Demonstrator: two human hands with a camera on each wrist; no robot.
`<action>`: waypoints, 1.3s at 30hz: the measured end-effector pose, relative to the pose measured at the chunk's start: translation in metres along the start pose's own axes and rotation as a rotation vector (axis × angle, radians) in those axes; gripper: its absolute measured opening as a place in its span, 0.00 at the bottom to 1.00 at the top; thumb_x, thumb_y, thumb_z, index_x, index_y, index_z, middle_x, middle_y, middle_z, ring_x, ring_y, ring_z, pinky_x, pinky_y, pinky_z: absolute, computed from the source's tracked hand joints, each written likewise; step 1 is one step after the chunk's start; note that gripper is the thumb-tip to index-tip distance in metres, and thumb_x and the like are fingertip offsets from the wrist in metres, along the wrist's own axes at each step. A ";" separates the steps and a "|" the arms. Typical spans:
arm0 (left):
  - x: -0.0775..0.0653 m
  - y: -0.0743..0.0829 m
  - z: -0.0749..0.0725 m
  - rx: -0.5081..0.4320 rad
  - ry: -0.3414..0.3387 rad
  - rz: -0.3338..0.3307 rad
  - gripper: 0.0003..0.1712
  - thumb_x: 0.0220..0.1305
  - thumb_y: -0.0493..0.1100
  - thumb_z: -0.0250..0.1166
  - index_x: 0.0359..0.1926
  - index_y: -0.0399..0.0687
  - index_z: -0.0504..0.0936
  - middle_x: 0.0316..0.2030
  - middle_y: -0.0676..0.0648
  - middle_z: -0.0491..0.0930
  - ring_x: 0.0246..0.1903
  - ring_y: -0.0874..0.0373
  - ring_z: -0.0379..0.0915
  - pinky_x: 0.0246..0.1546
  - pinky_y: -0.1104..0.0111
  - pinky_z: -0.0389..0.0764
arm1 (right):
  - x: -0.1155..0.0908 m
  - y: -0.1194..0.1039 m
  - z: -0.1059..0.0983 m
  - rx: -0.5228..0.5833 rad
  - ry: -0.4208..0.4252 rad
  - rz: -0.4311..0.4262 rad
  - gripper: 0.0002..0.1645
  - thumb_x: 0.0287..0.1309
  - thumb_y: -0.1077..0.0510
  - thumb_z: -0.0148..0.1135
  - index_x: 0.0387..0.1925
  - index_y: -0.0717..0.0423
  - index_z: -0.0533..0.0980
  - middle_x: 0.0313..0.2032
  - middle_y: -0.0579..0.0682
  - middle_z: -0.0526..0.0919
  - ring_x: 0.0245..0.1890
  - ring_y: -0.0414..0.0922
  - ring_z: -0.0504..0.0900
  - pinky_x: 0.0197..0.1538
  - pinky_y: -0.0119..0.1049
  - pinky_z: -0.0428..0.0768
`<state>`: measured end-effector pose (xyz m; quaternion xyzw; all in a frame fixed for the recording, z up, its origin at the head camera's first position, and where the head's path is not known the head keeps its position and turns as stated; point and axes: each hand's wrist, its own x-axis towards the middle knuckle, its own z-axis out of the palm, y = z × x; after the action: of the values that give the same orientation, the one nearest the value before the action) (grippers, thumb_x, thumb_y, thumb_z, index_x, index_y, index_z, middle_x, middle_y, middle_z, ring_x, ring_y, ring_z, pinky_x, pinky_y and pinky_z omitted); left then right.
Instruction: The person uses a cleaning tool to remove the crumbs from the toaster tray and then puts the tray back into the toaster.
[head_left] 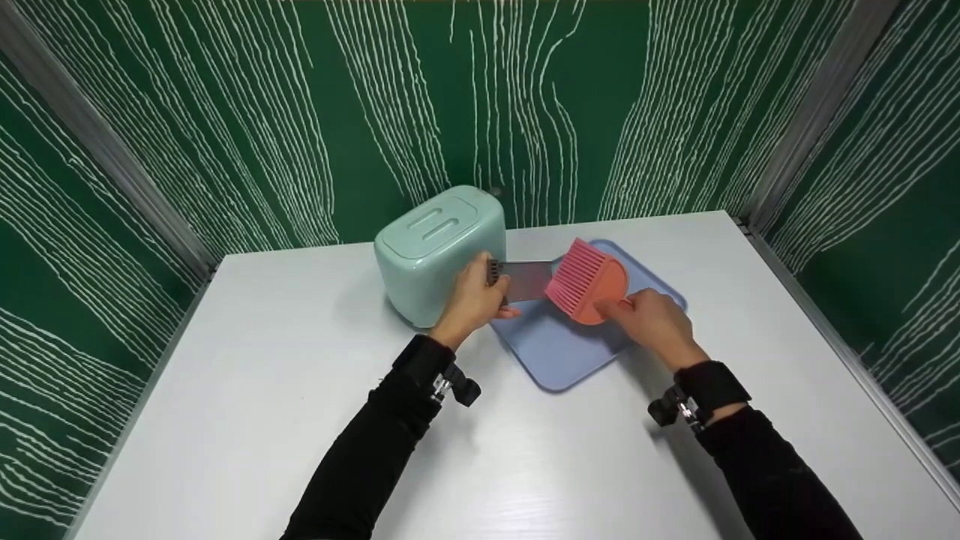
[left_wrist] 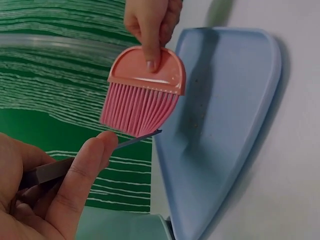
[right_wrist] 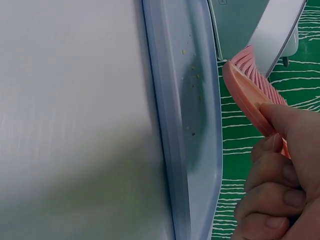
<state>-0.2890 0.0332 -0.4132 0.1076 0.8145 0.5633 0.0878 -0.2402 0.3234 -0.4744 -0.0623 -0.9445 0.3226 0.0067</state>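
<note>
My left hand (head_left: 472,298) pinches the dark ridged end of a crumb tray (head_left: 525,279), a flat metal plate, beside the mint-green toaster (head_left: 457,266). My right hand (head_left: 655,322) holds a brush (head_left: 606,289) by its orange semicircular grip, thumb on the flat face. In the left wrist view the brush's pink bristles (left_wrist: 137,110) meet the far end of the plate and bend at one side. Both are held above a light-blue serving tray (head_left: 559,360). Small crumbs (right_wrist: 196,76) lie scattered on that tray in the right wrist view.
The toaster stands at the back of the white table (head_left: 315,405), close to the serving tray's left side. Green walls (head_left: 247,135) with wavy white lines enclose the table at the back and sides.
</note>
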 end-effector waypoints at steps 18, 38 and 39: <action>-0.003 -0.003 0.004 0.108 0.025 0.073 0.04 0.79 0.34 0.59 0.47 0.38 0.71 0.36 0.35 0.81 0.26 0.47 0.91 0.24 0.68 0.91 | -0.004 0.007 -0.009 -0.007 0.043 0.000 0.36 0.69 0.29 0.64 0.17 0.46 0.64 0.16 0.39 0.64 0.19 0.40 0.62 0.22 0.33 0.59; 0.000 -0.009 0.004 0.162 0.035 0.085 0.04 0.80 0.36 0.59 0.46 0.41 0.71 0.33 0.43 0.76 0.24 0.52 0.90 0.24 0.69 0.90 | -0.020 -0.020 -0.015 0.100 0.114 -0.129 0.38 0.69 0.30 0.67 0.15 0.46 0.61 0.15 0.38 0.59 0.17 0.38 0.59 0.23 0.31 0.56; 0.000 -0.010 0.004 0.160 0.035 0.091 0.04 0.80 0.36 0.59 0.46 0.41 0.71 0.32 0.43 0.76 0.24 0.51 0.90 0.24 0.69 0.90 | -0.022 -0.023 -0.014 0.109 0.111 -0.139 0.39 0.69 0.30 0.67 0.15 0.45 0.61 0.15 0.38 0.59 0.17 0.37 0.59 0.23 0.30 0.56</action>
<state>-0.2888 0.0336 -0.4238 0.1413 0.8525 0.5018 0.0390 -0.2202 0.3114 -0.4486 -0.0141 -0.9258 0.3682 0.0846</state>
